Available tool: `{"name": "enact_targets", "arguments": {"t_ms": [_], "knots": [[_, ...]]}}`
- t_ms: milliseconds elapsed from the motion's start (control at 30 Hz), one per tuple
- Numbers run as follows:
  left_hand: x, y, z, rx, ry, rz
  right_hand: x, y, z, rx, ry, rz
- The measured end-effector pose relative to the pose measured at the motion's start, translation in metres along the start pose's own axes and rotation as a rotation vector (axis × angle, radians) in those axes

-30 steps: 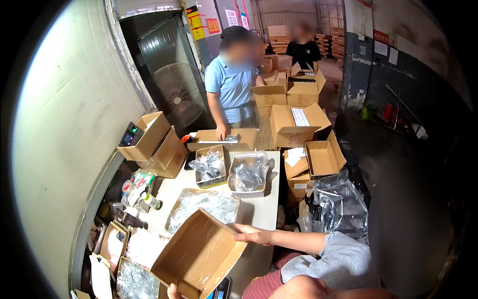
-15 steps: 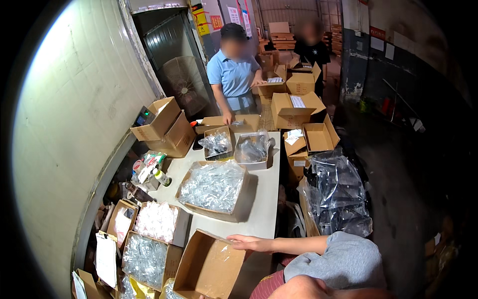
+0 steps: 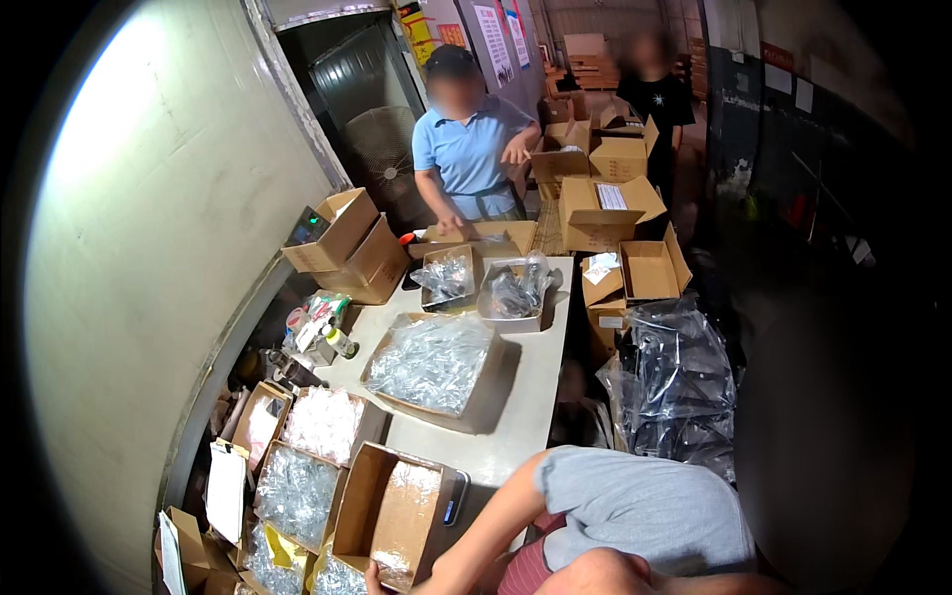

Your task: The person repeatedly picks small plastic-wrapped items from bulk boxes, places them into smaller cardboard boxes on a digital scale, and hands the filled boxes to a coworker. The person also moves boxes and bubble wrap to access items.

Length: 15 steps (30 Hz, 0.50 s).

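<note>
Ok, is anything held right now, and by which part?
It cannot be told: a fingertip is at the near edge of the open cardboard box, but the rest of that hand is out of sight.

Brown cardboard box (image 3: pixel 405 511), open-topped (glossy inside), right of clear plastic packets (image 3: pixel 295 494).

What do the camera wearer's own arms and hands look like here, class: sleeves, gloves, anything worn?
The right arm wears a loose, plain grey short sleeve; below it the visible forearm is bare, with no band or marking. A fingertip at the picture's lower edge has no glove; whose side it belongs to is unclear. The left sleeve can't be made out.
</note>
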<state>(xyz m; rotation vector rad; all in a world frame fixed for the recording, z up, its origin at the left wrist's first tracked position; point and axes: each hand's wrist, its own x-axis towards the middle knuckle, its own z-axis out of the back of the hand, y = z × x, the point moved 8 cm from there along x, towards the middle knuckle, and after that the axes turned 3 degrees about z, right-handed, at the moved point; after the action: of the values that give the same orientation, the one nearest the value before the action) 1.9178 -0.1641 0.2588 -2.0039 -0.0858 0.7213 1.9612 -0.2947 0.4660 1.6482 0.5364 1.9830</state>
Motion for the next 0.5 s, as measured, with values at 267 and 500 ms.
{"name": "enact_targets", "arguments": {"t_ms": [267,500], "knots": [[-0.017,0.011,-0.004,-0.107,-0.014,-0.05,0.024,0.012,-0.044,0.233,0.213,0.04],[-0.015,0.01,0.033,-0.096,-0.316,-0.143,0.024,0.027,-0.061,0.319,0.21,0.024]]}}
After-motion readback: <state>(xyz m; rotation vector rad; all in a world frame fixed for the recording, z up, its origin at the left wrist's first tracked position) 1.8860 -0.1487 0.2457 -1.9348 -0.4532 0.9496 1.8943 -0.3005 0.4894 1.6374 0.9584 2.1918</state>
